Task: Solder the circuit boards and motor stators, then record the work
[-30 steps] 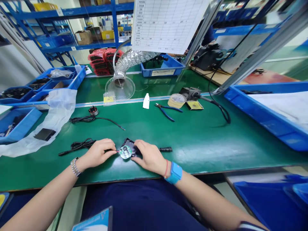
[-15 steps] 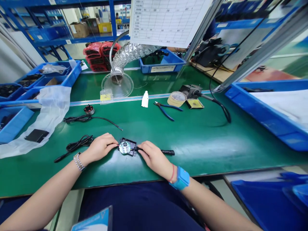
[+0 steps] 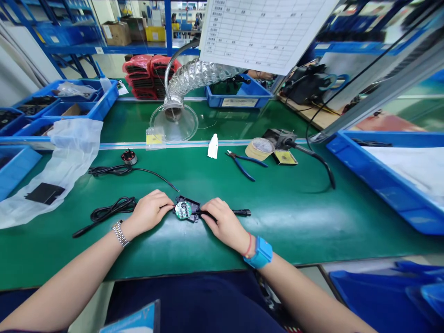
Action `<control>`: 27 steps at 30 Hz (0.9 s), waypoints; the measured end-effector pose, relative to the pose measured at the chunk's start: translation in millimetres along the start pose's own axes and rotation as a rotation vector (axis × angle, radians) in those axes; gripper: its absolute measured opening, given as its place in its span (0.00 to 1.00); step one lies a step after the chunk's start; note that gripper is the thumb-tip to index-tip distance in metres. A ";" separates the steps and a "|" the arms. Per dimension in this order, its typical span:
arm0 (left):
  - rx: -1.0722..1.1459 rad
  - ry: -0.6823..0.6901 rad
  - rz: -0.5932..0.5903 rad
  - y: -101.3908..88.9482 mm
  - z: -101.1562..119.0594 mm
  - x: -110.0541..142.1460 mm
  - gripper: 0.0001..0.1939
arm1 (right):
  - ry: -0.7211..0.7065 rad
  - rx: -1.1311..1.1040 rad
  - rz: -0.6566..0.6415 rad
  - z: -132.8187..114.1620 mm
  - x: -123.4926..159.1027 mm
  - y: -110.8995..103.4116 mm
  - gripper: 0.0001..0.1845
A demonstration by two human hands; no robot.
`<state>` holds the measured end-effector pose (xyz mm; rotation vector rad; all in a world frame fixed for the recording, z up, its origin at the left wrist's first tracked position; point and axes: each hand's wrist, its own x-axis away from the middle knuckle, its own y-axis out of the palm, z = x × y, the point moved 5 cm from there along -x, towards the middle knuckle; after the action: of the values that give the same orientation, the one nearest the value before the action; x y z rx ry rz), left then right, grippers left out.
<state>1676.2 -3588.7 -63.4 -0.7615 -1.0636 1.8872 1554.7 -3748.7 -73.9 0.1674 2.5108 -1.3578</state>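
Observation:
In the head view, a green round circuit board (image 3: 183, 210) sits in a small open black plastic housing (image 3: 193, 214) on the green bench. My left hand (image 3: 152, 212) pinches the housing's left end; its fingertips partly hide what lies between them. My right hand (image 3: 222, 221) is closed on a short black cable (image 3: 204, 213) at the housing's right end. The cable's connector (image 3: 242, 212) sticks out to the right beyond my fingers. A coiled black cable (image 3: 113, 211) lies beside my left hand, partly behind it. Farther back lie a second black cable (image 3: 116, 171) and a small motor (image 3: 129, 157).
Blue-handled cutters (image 3: 244, 166), a white tube (image 3: 212, 146) and a tape roll (image 3: 259, 149) lie past my hands. A clear extraction hood (image 3: 185, 122) stands behind. Blue bins flank both sides, one (image 3: 378, 178) at right. A black piece (image 3: 45, 193) rests on white wrapping (image 3: 67, 162).
The camera view has tilted and shifted slightly. Both hands keep their hold at the housing's two ends; the circuit board now shows greener and less glare.

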 end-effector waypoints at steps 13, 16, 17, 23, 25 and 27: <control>0.140 0.052 -0.158 4.7 7.8 3.9 0.08 | -0.074 -0.045 -0.056 7.5 -14.0 1.0 0.07; 0.065 0.037 -0.060 1.6 8.7 9.5 0.09 | -0.098 -0.062 -0.075 8.2 -15.9 1.5 0.07; 0.032 0.031 -0.030 1.2 8.2 10.2 0.09 | -0.094 -0.060 -0.071 8.2 -16.2 1.5 0.06; -0.052 0.043 0.085 0.2 5.5 6.5 0.10 | -0.077 -0.041 -0.051 6.0 -15.1 4.3 0.06; -0.064 0.036 0.081 0.9 4.1 3.9 0.10 | -0.078 -0.045 -0.050 5.5 -14.7 5.2 0.06; -0.077 0.015 0.039 3.1 2.2 2.1 0.09 | -0.077 -0.054 -0.046 5.6 -14.5 5.3 0.06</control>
<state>1672.3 -3588.7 -65.3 -0.8445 -1.1252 1.8798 1570.9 -3750.0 -76.7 0.0457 2.4985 -1.2867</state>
